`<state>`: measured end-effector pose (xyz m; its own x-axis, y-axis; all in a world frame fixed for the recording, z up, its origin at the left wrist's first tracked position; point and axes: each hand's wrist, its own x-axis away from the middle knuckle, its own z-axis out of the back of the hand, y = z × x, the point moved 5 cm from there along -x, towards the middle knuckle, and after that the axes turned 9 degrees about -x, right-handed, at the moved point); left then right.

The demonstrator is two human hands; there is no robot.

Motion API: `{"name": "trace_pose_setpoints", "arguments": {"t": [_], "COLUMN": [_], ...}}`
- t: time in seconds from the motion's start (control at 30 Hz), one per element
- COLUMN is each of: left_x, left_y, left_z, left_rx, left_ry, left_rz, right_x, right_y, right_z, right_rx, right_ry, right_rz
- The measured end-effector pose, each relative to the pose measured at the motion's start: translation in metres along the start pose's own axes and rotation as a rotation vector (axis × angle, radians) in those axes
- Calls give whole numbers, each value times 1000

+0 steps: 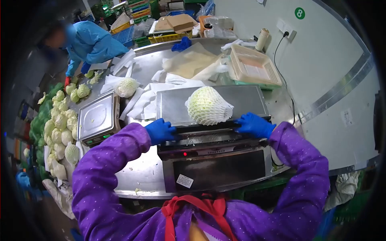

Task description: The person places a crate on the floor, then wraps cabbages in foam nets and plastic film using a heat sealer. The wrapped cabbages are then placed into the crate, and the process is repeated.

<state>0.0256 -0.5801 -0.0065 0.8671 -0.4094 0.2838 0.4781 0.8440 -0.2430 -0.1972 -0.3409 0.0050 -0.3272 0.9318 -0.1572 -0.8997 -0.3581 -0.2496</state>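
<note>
A pale green cabbage (206, 105) in a white foam net sits on the flat top of a metal film-wrapping machine (173, 106), with a red light on its front. My left hand (161, 131), in a blue glove, is closed at the machine's front edge, left of the cabbage. My right hand (255, 125), also blue-gloved, is closed at the same edge on the right. Between them runs a shiny, wrinkled strip of cling film (201, 139), which both hands appear to pinch; the fingertips are partly hidden. Neither hand touches the cabbage.
A weighing scale (96, 117) stands left of the machine. Another netted cabbage (126, 87) lies behind it, and bare cabbages (60, 124) are heaped farther left. A co-worker (90, 44) in blue reaches toward cabbages. A beige basket (253, 64) and a black cable (281, 76) are at right.
</note>
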Motion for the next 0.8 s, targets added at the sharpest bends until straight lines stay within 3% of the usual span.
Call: {"name": "trace_pose_setpoints", "arguments": {"t": [0.03,0.07,0.1,0.13,0.17,0.2,0.23,0.3,0.37,0.4,0.43,0.47,0.5,0.53,0.57,0.63,0.67,0.73,0.77,0.8], "left_x": [-6,-11,-11,-9,-5,4,19,52,78,83,76,65,34,1,-22,-55,-65,-65,-71,-76], "left_y": [0,-2,-4,-3,-6,-4,5,2,-8,-19,-35,-52,-75,-100,-114,-131,-133,-119,-114,-108], "left_z": [0,-4,-6,-2,-3,1,10,63,137,159,167,177,167,144,126,63,29,6,-13,-14], "left_rx": [15,28,240,719,1120,1519,1640,1706,1671,1679,1507,1331,1116,894,673,341,229,536,639,806], "left_ry": [14,29,324,530,535,518,578,686,836,941,990,1036,989,941,749,405,254,327,449,474], "left_rz": [-15,-34,63,221,423,626,608,547,385,263,290,310,336,356,318,177,79,162,78,60], "right_x": [-5,-5,1,13,20,28,35,53,52,45,36,24,21,-12,-32,-45,-47,-47,-49,-54], "right_y": [1,13,21,23,17,3,-13,-39,-59,-60,-55,-36,5,25,34,78,87,97,102,112], "right_z": [-7,-10,-20,-34,-34,-29,-15,24,90,122,143,150,133,127,121,66,60,39,28,4], "right_rx": [-64,-442,-822,-1204,-1441,-1598,-1759,-1798,-1633,-1530,-1463,-1350,-1149,-834,-365,-40,-35,-40,-81,-646], "right_ry": [47,199,354,507,721,810,896,911,834,854,989,1067,1068,977,717,231,160,7,6,90], "right_rz": [1,-263,-527,-791,-678,-681,-675,-707,-544,-326,-200,-206,-360,-218,-330,-300,-280,-237,-260,-360]}}
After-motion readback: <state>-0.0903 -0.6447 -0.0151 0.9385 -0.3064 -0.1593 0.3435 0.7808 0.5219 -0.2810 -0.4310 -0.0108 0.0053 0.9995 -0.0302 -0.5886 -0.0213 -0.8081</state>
